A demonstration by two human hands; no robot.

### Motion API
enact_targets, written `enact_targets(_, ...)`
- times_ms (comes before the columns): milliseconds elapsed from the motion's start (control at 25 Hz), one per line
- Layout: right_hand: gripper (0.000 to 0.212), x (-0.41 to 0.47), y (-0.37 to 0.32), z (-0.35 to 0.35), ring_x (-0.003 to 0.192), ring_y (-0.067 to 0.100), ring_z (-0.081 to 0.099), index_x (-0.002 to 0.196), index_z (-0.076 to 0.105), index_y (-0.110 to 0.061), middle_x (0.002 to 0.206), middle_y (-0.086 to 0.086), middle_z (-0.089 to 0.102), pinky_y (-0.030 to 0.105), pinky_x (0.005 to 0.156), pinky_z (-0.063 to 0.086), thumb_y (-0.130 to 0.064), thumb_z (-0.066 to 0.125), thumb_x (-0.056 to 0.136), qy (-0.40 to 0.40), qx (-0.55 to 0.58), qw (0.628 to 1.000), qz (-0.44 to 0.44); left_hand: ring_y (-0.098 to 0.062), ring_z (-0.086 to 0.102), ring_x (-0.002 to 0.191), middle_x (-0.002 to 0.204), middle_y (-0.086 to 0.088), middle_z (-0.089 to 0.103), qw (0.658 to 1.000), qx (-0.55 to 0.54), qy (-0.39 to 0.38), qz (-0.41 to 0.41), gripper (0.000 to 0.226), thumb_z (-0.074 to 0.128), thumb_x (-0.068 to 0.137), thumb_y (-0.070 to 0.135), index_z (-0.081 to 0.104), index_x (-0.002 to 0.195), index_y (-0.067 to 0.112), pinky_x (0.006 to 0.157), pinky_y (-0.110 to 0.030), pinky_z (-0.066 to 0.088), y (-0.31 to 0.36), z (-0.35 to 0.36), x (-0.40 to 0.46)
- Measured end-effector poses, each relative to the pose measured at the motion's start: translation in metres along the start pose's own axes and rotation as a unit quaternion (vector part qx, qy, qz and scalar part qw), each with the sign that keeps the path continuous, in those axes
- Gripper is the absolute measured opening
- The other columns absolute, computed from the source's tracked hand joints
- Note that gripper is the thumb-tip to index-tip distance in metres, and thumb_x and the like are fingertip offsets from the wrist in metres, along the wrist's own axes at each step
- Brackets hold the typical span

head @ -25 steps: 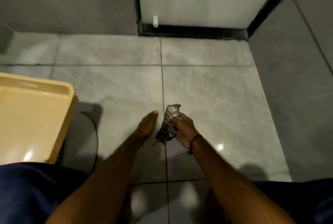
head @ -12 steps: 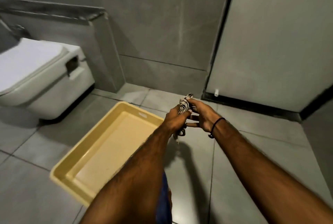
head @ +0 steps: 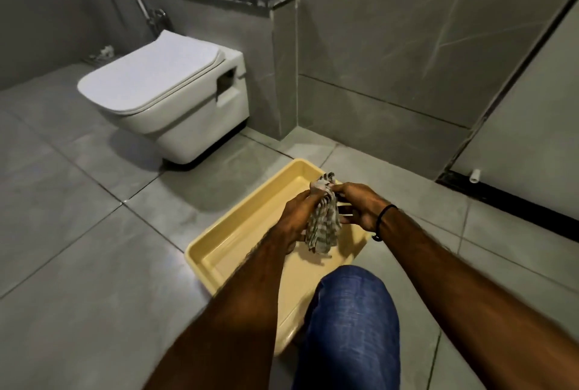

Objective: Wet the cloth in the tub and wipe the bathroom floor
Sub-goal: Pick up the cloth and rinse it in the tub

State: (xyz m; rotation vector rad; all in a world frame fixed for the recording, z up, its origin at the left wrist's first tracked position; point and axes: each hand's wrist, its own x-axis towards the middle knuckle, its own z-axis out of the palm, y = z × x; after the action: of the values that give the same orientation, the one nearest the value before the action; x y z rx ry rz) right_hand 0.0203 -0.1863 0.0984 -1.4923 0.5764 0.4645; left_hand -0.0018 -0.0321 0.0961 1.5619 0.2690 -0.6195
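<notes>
- Gripping striped cloth [head: 322,226]: left hand [head: 296,220] and right hand [head: 360,206], both clenched on it.
- Yellow tub [head: 219,244] directly below hands; toilet [head: 163,98] beyond left hand.

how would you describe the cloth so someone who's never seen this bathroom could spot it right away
Start at the white wall-hung toilet, then drop to the yellow tub on the grey tiled floor in front of it. Above the tub, the left hand and right hand grip a bunched cloth, the only striped grey-and-white thing among plain surfaces.
</notes>
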Motion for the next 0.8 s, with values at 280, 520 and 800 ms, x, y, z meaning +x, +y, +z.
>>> enact_targets(280, 0.011, 0.037, 0.024, 0.019, 0.083, 0.028, 0.072, 0.091, 0.069, -0.011, 0.102, 0.015, 0.076, 0.036, 0.063, 0.062, -0.020, 0.075, 0.088, -0.004, -0.034, 0.999, 0.005, -0.035, 0.073, 0.109, 0.124, -0.013, 0.075, 0.990, -0.090, 0.069, -0.079, 0.058, 0.062, 0.079, 0.052, 0.069, 0.127, 0.020, 0.099, -0.055, 0.056, -0.067, -0.023, 0.054)
enact_targets(520, 0.011, 0.063, 0.036, 0.001, 0.059, 0.020, 0.058, 0.084, 0.063, -0.013, 0.068, 0.006, 0.064, 0.026, 0.052, 0.047, -0.017, 0.070, 0.091, 0.105, -0.151, 0.983, -0.028, -0.039, 0.070, 0.112, 0.122, -0.014, 0.075, 0.968, -0.161, 0.123, -0.145, 0.065, 0.072, 0.075, 0.054, 0.070, 0.125, 0.013, 0.092, -0.054, 0.059, -0.082, -0.039, 0.048)
enact_targets(800, 0.013, 0.061, 0.039, 0.013, 0.070, 0.024, 0.070, 0.094, 0.074, 0.002, 0.100, 0.023, 0.076, 0.029, 0.061, 0.061, 0.008, 0.066, 0.087, 0.113, -0.129, 0.983, -0.066, -0.034, 0.074, 0.098, 0.111, -0.015, 0.073, 0.925, 0.232, 0.240, -0.184, 0.042, 0.074, 0.075, 0.009, 0.065, 0.116, 0.004, 0.084, -0.043, 0.064, -0.089, -0.043, 0.039)
